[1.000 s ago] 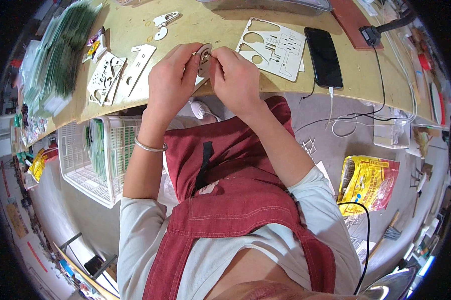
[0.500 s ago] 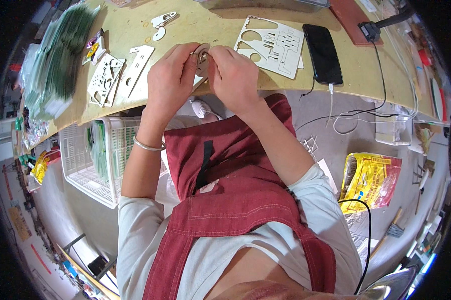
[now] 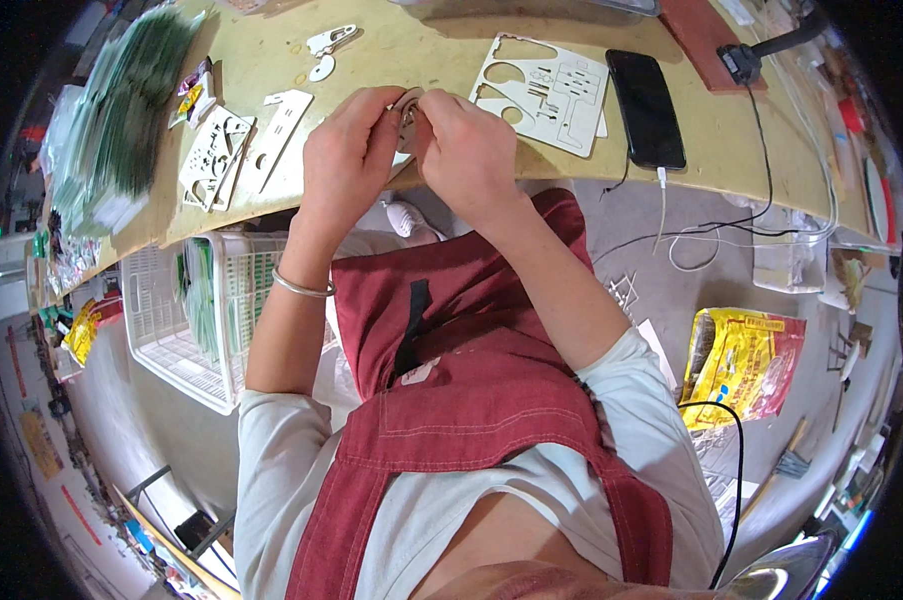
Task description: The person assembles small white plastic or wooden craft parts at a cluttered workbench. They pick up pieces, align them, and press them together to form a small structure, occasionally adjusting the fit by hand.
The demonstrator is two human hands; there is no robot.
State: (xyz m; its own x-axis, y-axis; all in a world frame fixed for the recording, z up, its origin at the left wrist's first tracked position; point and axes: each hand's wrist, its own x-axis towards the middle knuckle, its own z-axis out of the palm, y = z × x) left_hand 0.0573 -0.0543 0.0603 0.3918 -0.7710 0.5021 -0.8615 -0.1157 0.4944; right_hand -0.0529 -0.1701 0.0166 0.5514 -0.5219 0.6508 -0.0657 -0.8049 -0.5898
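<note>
Close together over the near edge of the table, my left hand (image 3: 347,155) and my right hand (image 3: 468,150) grip a small pale wooden piece (image 3: 408,100) with a rounded outline. Fingers of both hands are closed round it and hide most of its shape. Beneath and left of my left hand lie flat cut-out boards (image 3: 284,140), one of them with dark slots (image 3: 214,150). Right of my right hand rests a larger cut-out sheet (image 3: 546,90) with holes and thin slits. Loose small cut pieces (image 3: 332,38) lie farther back.
A black phone (image 3: 646,108) with a white cable lies on the right of the table (image 3: 421,50). Stacked clear-wrapped sheets (image 3: 131,105) stand at the left. Below are a white plastic crate (image 3: 181,330) and a yellow-red bag (image 3: 741,365). A plug and cords (image 3: 739,62) lie at the far right.
Both hands keep hold of the wooden piece in nearly the same place. My left hand has shifted very slightly; its fingers sit a little differently around the piece.
</note>
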